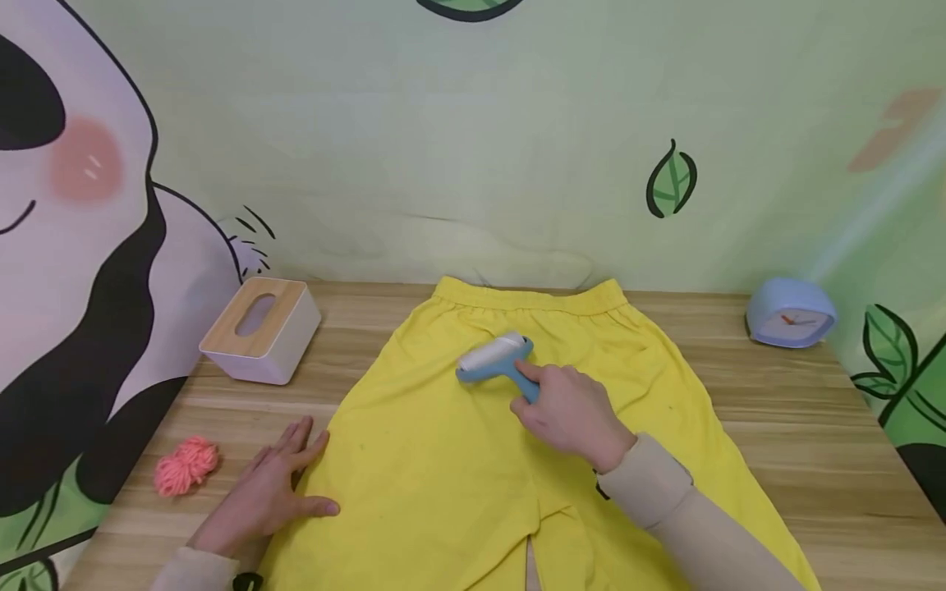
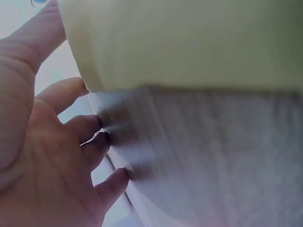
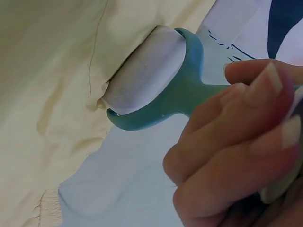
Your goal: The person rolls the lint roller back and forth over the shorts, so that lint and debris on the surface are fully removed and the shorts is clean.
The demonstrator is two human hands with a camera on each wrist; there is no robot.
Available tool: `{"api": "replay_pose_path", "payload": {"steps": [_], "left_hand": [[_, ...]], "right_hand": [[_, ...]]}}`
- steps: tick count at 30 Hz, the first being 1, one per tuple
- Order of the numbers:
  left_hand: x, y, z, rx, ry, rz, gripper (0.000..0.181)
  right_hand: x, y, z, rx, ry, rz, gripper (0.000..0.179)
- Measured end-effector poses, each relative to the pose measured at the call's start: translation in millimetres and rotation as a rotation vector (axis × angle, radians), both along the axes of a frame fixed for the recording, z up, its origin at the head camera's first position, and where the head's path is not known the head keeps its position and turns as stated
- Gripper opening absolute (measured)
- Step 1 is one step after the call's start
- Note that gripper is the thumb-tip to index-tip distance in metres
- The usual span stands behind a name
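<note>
Yellow shorts (image 1: 443, 460) with an elastic waistband lie spread on the wooden table, waistband toward the wall. My right hand (image 1: 572, 410) grips the blue handle of a lint roller (image 1: 493, 358), its index finger stretched along the handle. In the right wrist view the white roll of the lint roller (image 3: 147, 68) touches the cloth, which puckers at one end of the roll. My left hand (image 1: 269, 488) rests at the left edge of the shorts, fingers spread. Its thumb lies on the cloth, and in the left wrist view several fingertips (image 2: 122, 176) touch the tabletop beside it.
A white tissue box (image 1: 284, 349) with a wooden lid stands at the back left. Near my left hand lies a bundle of pink yarn (image 1: 186, 466). A blue clock (image 1: 791, 313) sits at the back right. Behind the table (image 1: 754, 369) rises a printed wall (image 1: 414, 148).
</note>
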State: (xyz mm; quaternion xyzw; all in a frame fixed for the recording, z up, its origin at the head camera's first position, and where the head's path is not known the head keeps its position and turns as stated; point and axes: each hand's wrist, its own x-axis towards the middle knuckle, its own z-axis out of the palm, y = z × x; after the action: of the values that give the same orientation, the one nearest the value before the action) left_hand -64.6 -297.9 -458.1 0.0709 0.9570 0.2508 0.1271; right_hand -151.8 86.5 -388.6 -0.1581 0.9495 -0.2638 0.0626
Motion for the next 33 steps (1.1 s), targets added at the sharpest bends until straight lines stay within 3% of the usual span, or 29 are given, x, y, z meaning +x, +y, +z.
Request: {"api": "replay_pose_path", "payload": {"steps": [7, 15, 18, 22, 25, 33], "left_hand": [[-0.5, 0.3, 0.7, -0.006, -0.003, -0.001, 0.107], [-0.6, 2.3, 2.5, -0.013, -0.008, 0.001, 0.108], [-0.3, 3.0, 2.6, -0.023, 0.005, 0.0, 0.108], [0.5, 2.0, 2.4, -0.036, 0.028, -0.009, 0.107], [0.7, 1.6, 1.9, -0.044, 0.039, -0.013, 0.108], [0.1, 0.6, 0.6, -0.047, 0.024, -0.005, 0.11]], "right_hand": [[-16.9, -18, 1.4, 0.044, 0.028, 0.021, 0.054], [-42.4, -34, 2.1, 0.05, -0.001, 0.0, 0.055], [-49.3, -42, 1.3, 0.065, 0.022, 0.005, 0.044], [-57.3, -55, -1.4, 0.073, 0.063, 0.012, 0.016], [-62.9, -63, -3.3, 0.065, 0.076, 0.009, 0.014], [-71.0, -68, -12.1, 0.046, 0.044, -0.031, 0.052]]}}
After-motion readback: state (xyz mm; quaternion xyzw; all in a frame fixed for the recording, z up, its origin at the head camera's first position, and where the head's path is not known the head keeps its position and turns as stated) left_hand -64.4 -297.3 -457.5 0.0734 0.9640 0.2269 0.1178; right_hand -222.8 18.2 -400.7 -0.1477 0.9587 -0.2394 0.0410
